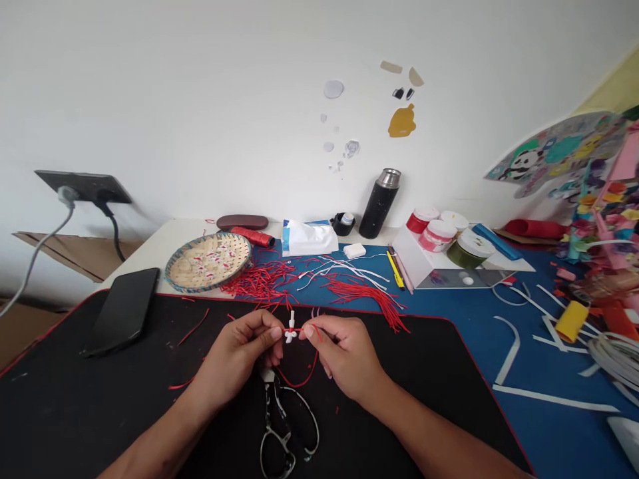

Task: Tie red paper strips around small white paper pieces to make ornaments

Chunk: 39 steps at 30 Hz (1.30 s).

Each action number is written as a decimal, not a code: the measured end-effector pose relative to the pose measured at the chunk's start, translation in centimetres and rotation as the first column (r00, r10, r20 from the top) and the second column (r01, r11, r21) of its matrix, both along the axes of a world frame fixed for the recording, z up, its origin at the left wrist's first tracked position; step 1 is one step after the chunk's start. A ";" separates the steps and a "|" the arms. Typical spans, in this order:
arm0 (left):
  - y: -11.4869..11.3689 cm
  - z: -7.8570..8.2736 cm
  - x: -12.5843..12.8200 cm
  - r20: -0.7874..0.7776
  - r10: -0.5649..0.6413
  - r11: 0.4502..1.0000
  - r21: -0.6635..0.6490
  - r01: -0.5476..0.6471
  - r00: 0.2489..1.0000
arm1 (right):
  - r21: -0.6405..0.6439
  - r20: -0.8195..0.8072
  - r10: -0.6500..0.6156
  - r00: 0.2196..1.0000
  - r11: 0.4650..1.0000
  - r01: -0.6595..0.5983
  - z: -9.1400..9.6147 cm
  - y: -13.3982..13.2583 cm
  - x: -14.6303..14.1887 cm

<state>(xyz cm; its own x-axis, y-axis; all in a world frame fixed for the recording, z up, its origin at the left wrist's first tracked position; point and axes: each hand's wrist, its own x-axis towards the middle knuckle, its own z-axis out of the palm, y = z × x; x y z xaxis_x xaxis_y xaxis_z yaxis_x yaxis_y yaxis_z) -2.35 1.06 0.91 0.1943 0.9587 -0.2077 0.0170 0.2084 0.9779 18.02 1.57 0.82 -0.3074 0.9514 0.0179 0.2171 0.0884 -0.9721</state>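
Both my hands meet over the black mat (74, 412), pinching a thin red cord (299, 382) that loops down between them. My left hand (237, 356) grips the cord at its left end with fingers closed. My right hand (344, 356) pinches the cord's right end. Between the fingertips a small white knotted piece (291, 330) sits on the cord, with a short white end sticking up. Silver scissors (287, 426) lie on the mat just below my hands.
A black phone (122, 309) lies at the mat's left. Behind are a woven basket (207, 261), heaps of red cord pieces (259, 279), white strips (339, 267), a black flask (379, 203), paint jars (439, 233) and paper scraps at the right.
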 end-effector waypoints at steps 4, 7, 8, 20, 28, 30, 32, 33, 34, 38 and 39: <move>0.1 -0.2 -0.1 0.036 0.027 0.999 -0.026 -0.026 0.999 | -0.034 -0.030 0.013 0.999 0.999 -0.014 -0.2 0.3 0.2; 0.1 -0.3 -0.1 0.023 0.041 0.999 -0.003 -0.041 0.999 | -0.059 -0.034 0.029 0.999 0.998 -0.030 -0.3 0.7 0.4; 0.0 -0.3 -0.1 0.020 0.043 0.999 0.006 -0.043 0.999 | -0.074 -0.037 0.036 0.999 0.997 -0.038 -0.3 0.8 0.4; -0.2 -0.2 -0.3 -0.183 0.048 0.988 0.151 -0.020 0.982 | -0.141 -0.140 -0.111 0.984 0.986 0.091 0.3 2.7 1.5; -0.5 -0.1 -0.2 -0.217 -0.005 0.979 0.198 0.049 0.976 | -0.028 -0.082 -0.012 0.997 1.000 0.010 0.2 2.1 1.4; -0.5 0.1 -0.1 -0.205 -0.043 0.977 0.196 0.084 0.978 | -0.026 -0.035 0.077 0.996 0.997 -0.078 0.0 1.8 1.2; -0.6 0.2 0.0 -0.186 -0.072 0.976 0.191 0.107 0.980 | -0.066 -0.015 0.139 0.990 0.988 -0.140 -0.1 1.5 1.0; -0.6 0.2 0.0 -0.175 -0.082 0.976 0.187 0.115 0.981 | -0.097 -0.021 0.161 0.987 0.982 -0.163 -0.1 1.4 0.9; -0.6 0.2 0.0 -0.165 -0.089 0.976 0.183 0.119 0.982 | -0.132 -0.041 0.177 0.983 0.975 -0.180 0.0 1.3 0.9; -0.7 0.1 0.2 -0.149 -0.096 0.980 0.158 0.120 0.984 | -0.206 -0.112 0.196 0.974 0.955 -0.216 0.2 1.2 0.7; -0.7 0.1 0.2 -0.148 -0.096 0.982 0.150 0.118 0.984 | -0.209 -0.118 0.199 0.973 0.953 -0.220 0.2 1.2 0.7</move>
